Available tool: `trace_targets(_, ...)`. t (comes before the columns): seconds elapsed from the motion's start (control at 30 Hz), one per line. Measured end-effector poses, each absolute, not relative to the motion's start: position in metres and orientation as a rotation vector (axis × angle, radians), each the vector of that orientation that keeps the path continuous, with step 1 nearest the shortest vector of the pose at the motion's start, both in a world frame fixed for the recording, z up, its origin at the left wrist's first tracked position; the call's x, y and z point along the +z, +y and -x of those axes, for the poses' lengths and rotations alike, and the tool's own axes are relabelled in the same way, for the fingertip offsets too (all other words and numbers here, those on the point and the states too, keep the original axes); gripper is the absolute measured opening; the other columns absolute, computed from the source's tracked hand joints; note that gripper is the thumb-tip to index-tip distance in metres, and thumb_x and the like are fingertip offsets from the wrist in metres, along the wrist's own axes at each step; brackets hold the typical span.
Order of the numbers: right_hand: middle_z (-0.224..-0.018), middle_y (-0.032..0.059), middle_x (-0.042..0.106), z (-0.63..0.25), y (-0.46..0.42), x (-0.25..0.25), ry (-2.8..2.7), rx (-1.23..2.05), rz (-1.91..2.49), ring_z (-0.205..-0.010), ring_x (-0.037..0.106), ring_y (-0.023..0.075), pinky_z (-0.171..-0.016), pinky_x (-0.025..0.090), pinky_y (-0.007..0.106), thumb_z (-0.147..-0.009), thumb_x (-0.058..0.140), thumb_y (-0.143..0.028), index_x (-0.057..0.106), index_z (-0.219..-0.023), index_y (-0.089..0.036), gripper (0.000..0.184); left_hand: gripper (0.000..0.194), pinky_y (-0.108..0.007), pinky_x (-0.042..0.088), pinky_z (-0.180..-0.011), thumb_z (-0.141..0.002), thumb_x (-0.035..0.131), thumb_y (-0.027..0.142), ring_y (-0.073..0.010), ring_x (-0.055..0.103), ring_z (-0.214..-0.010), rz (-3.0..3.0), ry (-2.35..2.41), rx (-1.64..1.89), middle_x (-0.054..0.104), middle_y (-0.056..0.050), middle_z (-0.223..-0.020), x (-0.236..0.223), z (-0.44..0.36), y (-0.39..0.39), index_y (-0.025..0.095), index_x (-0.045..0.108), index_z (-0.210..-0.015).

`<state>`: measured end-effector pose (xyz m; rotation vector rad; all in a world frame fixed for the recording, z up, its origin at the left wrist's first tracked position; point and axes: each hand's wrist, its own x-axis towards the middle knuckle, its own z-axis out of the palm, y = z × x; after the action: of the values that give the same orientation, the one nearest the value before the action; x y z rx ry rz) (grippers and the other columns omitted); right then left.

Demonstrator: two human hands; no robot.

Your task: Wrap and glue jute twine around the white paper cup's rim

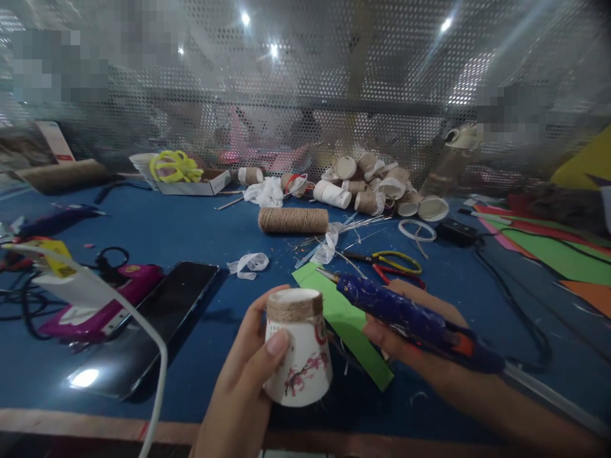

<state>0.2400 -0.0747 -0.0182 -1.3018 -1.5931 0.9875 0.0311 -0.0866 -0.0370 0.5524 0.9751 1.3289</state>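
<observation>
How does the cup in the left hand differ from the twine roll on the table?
The cup is held up, narrower end on top; the twine roll lies on its side on the table. The cup is mostly white with a pink blossom print; the roll is plain brown. Both carry wound brown twine.

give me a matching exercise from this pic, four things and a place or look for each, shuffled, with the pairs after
1. paper cup with blossom print
2. glue gun
3. twine spool
4. phone

A. black, lying flat
B. in the right hand
C. brown, on its side
D. in the left hand

Pairs: 1-D, 2-B, 3-C, 4-A
</observation>
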Motion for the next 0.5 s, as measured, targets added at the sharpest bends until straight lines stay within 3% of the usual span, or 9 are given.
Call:
trace_targets(0.13,-0.065,-0.0028,0.064,-0.24,-0.074,-0.017,-1.572,1.048,1.348,-0.057,0.06,0.016,-0.054,0.051,0.028,-0.087,0.078,-0.047,0.065,-0.077,-0.026,0.026,0.048,-0.029,0.06,-0.069,-0.073,0.091,0.04,-0.0218,0.078,-0.074,-0.537,0.894,1.311,0.085,-0.004,-0.095,-0.036,-0.028,-0.088,0.027,0.077,-0.117)
trace_targets(0.23,-0.068,-0.0012,0.065,-0.241,-0.072,-0.018,-1.606,1.005,1.339,-0.059,0.061,0.0169,-0.056,0.052,0.03,-0.087,0.077,-0.049,0.067,-0.079,-0.026,0.026,0.058,-0.028,0.06,-0.074,-0.066,0.097,0.04,-0.0238,0.078,-0.083,-0.56,0.927,1.299,0.085,-0.005,-0.098,-0.037,-0.026,-0.089,0.026,0.078,-0.119)
trace_targets(0.33,-0.069,-0.0018,0.065,-0.243,-0.068,-0.024,-1.589,0.845,1.418,-0.061,0.061,0.018,-0.059,0.052,0.031,-0.087,0.078,-0.045,0.07,-0.083,-0.027,0.021,0.057,-0.029,0.062,-0.069,-0.069,0.093,0.044,-0.0251,0.078,-0.077,-0.591,0.982,1.266,0.086,-0.008,-0.088,-0.038,-0.023,-0.088,0.022,0.079,-0.12)
trace_targets(0.4,-0.08,0.0004,0.072,-0.245,-0.064,-0.028,-1.52,0.76,1.512,-0.071,0.067,0.0215,-0.064,0.055,0.033,-0.084,0.08,-0.047,0.072,-0.09,-0.027,0.022,0.053,-0.03,0.063,-0.066,-0.073,0.09,0.046,-0.0252,0.077,-0.072,-0.573,0.998,1.238,0.086,-0.009,-0.083,-0.038,-0.023,-0.087,0.022,0.08,-0.119)
trace_targets(0.5,-0.108,0.0055,0.078,-0.246,-0.059,-0.031,-1.38,0.691,1.619,-0.097,0.072,0.0306,-0.079,0.059,0.04,-0.076,0.085,-0.053,0.075,-0.106,-0.028,0.041,0.039,-0.032,0.064,-0.071,-0.084,0.081,0.044,-0.0268,0.08,-0.08,-0.583,0.984,1.291,0.086,-0.008,-0.086,-0.038,-0.024,-0.084,0.022,0.082,-0.117)
